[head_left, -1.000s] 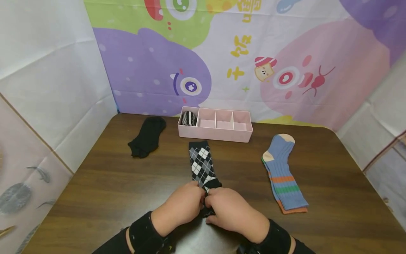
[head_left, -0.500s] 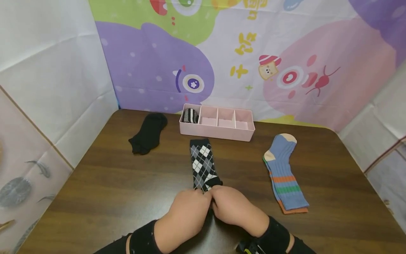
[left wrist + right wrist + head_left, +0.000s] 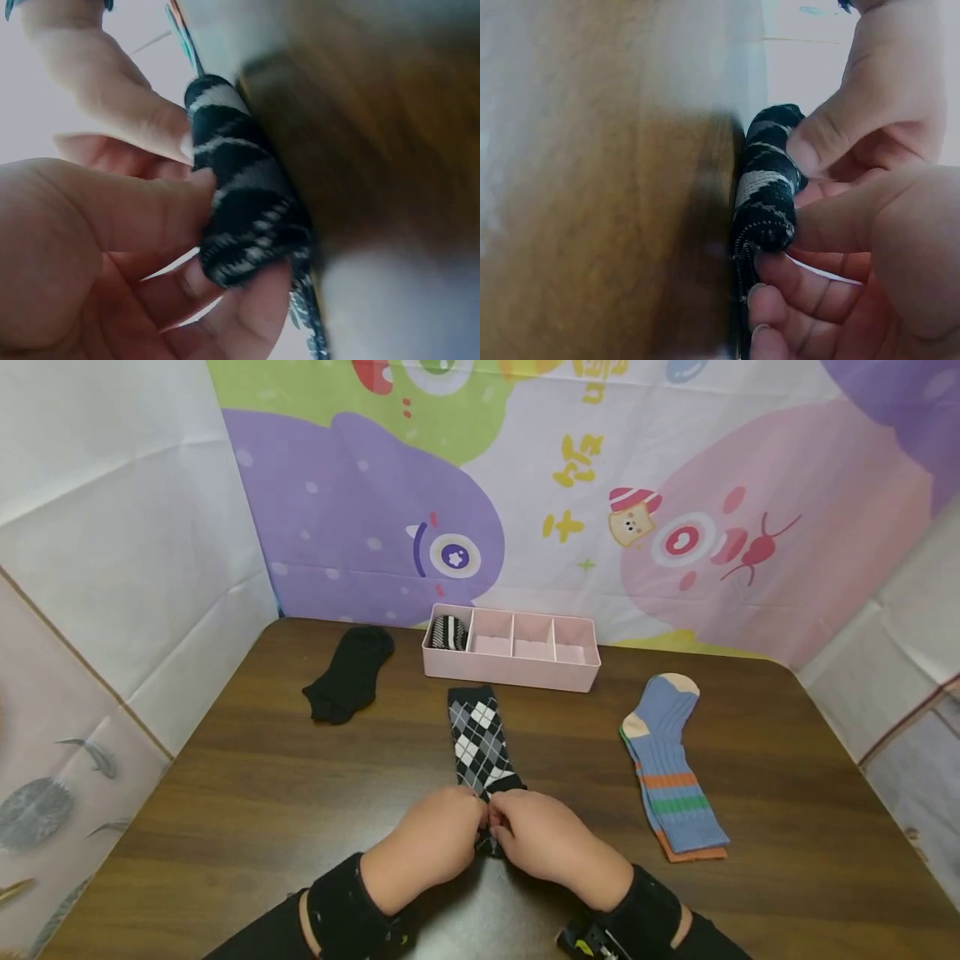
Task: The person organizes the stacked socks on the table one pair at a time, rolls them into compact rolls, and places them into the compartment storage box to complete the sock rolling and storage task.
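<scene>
An argyle sock in black, grey and white lies at the middle of the table, its near end rolled up. Both hands are at that roll. In the left wrist view the left hand pinches one end of the rolled sock between thumb and fingers. The right hand grips the other end of the roll in the right wrist view, thumb on its near side and fingertips at the table side. In the head view the left hand and right hand nearly meet, covering most of the roll.
A pink divided box stands at the back, with a striped rolled sock in its leftmost compartment. Black socks lie at the back left. Blue socks with orange and green stripes lie on the right. A printed cloth hangs behind the table.
The hands drew closer over the sock half a second ago, then parted slightly, showing part of the roll beneath. The flat part of the sock stays on the table.
</scene>
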The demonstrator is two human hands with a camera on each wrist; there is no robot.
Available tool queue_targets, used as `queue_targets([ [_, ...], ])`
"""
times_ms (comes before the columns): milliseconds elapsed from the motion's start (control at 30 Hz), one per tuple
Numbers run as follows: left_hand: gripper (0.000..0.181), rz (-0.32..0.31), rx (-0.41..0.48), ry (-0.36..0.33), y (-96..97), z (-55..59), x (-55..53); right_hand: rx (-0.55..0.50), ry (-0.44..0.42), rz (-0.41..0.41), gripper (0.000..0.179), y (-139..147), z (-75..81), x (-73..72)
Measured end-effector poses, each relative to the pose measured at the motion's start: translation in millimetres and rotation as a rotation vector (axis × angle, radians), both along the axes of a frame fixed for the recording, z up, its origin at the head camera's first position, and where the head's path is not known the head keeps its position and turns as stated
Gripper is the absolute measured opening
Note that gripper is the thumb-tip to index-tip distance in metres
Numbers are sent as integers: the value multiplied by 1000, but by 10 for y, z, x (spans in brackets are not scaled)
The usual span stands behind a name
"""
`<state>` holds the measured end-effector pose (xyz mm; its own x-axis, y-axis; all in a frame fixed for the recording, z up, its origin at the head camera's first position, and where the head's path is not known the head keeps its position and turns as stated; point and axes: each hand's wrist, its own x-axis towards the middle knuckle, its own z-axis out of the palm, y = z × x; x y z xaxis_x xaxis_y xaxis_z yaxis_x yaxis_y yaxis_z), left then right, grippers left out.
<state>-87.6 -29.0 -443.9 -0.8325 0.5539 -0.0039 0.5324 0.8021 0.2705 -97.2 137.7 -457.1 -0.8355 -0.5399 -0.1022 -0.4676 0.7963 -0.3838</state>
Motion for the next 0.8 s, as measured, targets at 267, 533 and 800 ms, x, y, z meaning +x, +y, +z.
queue_targets([
  [267, 12, -28, 45, -39, -45, -6, -76, 102, 67, 73, 17, 8, 86, 87],
  [533, 7, 12, 13, 3, -26, 24, -83, 139, 120, 84, 13, 12, 106, 46],
  [800, 19, -77, -211, 247, 9, 67, 79, 81, -34, 43, 9, 51, 66, -34],
])
